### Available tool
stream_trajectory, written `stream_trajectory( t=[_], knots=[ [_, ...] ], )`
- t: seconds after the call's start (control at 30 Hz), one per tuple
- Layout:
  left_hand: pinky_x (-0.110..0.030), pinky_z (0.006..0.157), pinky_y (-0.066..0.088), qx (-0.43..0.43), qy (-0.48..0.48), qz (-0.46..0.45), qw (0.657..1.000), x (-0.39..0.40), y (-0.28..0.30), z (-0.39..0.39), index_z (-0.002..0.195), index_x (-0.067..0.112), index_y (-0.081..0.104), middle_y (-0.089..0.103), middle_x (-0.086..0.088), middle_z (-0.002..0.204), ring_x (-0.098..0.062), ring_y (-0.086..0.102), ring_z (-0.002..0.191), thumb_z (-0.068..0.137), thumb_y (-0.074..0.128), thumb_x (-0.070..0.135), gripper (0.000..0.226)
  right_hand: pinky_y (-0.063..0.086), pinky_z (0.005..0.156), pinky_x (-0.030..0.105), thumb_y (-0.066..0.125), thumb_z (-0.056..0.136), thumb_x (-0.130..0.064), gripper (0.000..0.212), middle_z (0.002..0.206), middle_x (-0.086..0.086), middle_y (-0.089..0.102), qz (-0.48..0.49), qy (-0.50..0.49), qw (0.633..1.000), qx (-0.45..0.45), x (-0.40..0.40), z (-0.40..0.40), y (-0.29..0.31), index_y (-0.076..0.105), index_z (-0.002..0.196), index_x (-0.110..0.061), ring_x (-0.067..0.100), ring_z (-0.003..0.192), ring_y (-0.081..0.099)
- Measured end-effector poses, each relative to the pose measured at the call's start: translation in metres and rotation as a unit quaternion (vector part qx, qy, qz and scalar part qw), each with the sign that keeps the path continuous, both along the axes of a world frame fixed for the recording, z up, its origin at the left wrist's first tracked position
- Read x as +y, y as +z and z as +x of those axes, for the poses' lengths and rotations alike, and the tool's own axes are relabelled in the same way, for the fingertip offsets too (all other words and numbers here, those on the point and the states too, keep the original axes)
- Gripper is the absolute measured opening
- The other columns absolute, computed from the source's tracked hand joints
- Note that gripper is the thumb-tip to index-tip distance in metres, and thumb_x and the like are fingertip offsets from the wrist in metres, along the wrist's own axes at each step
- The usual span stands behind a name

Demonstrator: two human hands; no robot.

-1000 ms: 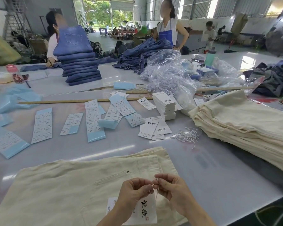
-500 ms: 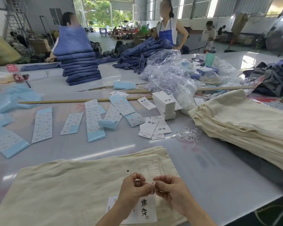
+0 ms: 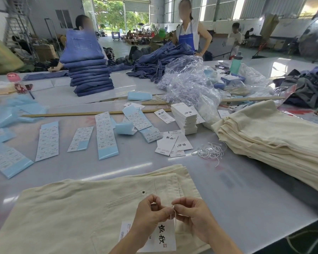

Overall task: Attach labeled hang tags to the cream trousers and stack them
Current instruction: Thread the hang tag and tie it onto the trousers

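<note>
**Tying the tag string at the trouser waistband**

Nearest you, your left hand (image 3: 152, 211) and right hand (image 3: 193, 215) meet fingertip to fingertip above the hang tag (image 3: 163, 235). Both pinch the thin white string (image 3: 173, 216), thumb pressed to forefinger, the other fingers curled in. The tag lies flat on the cream trousers (image 3: 72, 208), just below the small dark rivet (image 3: 143, 193).

Keep the loop short and the pinch close to the knot; pull evenly so the string snugs down without creasing the card. Probably mid-knot, not yet finished.

Compared with half a second ago, your hands sit a touch closer together and the tag has barely shifted.

Beyond the trousers: loose strings (image 3: 209, 151), spare tags (image 3: 173, 143), then the tag stack (image 3: 184, 120). To the right of the trousers, the folded cream pile (image 3: 273, 140) waits.
</note>
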State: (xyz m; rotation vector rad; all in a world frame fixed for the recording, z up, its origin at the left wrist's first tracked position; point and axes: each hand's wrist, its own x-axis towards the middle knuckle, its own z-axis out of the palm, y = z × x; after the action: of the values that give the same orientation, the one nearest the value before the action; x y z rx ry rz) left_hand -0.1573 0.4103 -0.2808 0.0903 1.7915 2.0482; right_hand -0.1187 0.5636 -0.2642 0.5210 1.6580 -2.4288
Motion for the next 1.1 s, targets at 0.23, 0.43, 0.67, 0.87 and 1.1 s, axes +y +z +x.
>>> stream_trajectory(
  t=[0.23, 0.43, 0.67, 0.87, 1.1],
  knots=[
    [-0.020, 0.052, 0.047, 0.053, 0.019, -0.040, 0.998, 0.000, -0.007, -0.001, 0.073, 0.005, 0.042, 0.068, -0.019, 0.064, -0.021, 0.064, 0.056, 0.068, 0.076, -0.010, 0.038, 0.053, 0.061, 0.024, 0.059, 0.080, 0.016, 0.012, 0.069, 0.019, 0.066, 0.051, 0.009, 0.998, 0.022, -0.003, 0.001, 0.002, 0.067, 0.078, 0.007, 0.023, 0.060, 0.062],
    [-0.024, 0.059, 0.051, 0.097, 0.051, -0.070, 0.992, 0.001, -0.011, -0.002, 0.068, 0.004, 0.048, 0.068, -0.012, 0.062, -0.018, 0.064, 0.057, 0.065, 0.080, -0.006, 0.034, 0.050, 0.062, 0.027, 0.061, 0.079, 0.013, 0.013, 0.066, 0.016, 0.064, 0.022, 0.000, 1.000, -0.012, -0.005, 0.001, 0.001, 0.068, 0.075, 0.003, 0.020, 0.058, 0.058],
    [-0.021, 0.053, 0.049, 0.065, 0.056, -0.044, 0.995, 0.003, -0.018, -0.004, 0.066, 0.003, 0.049, 0.065, -0.015, 0.059, -0.016, 0.062, 0.053, 0.061, 0.082, -0.006, 0.034, 0.050, 0.059, 0.028, 0.059, 0.081, 0.015, 0.013, 0.066, 0.018, 0.062, 0.023, -0.002, 1.000, -0.016, -0.007, 0.001, -0.001, 0.066, 0.075, 0.005, 0.020, 0.055, 0.056],
    [-0.021, 0.049, 0.045, 0.053, 0.062, -0.042, 0.996, 0.004, -0.023, -0.006, 0.064, 0.007, 0.049, 0.062, -0.011, 0.055, -0.012, 0.055, 0.048, 0.041, 0.087, 0.027, 0.048, 0.048, 0.052, 0.026, 0.055, 0.082, 0.017, 0.014, 0.064, 0.018, 0.061, 0.048, -0.002, 0.999, -0.008, -0.010, 0.001, -0.003, 0.062, 0.075, 0.007, 0.018, 0.051, 0.056],
    [-0.023, 0.049, 0.044, 0.046, 0.062, -0.042, 0.996, 0.006, -0.026, -0.007, 0.063, 0.006, 0.049, 0.060, -0.009, 0.054, -0.013, 0.052, 0.048, 0.047, 0.083, 0.016, 0.039, 0.044, 0.049, 0.026, 0.052, 0.080, 0.023, 0.015, 0.065, 0.020, 0.059, 0.072, -0.013, 0.997, -0.001, -0.016, 0.001, 0.000, 0.061, 0.076, 0.011, 0.019, 0.047, 0.053]
  ],
)
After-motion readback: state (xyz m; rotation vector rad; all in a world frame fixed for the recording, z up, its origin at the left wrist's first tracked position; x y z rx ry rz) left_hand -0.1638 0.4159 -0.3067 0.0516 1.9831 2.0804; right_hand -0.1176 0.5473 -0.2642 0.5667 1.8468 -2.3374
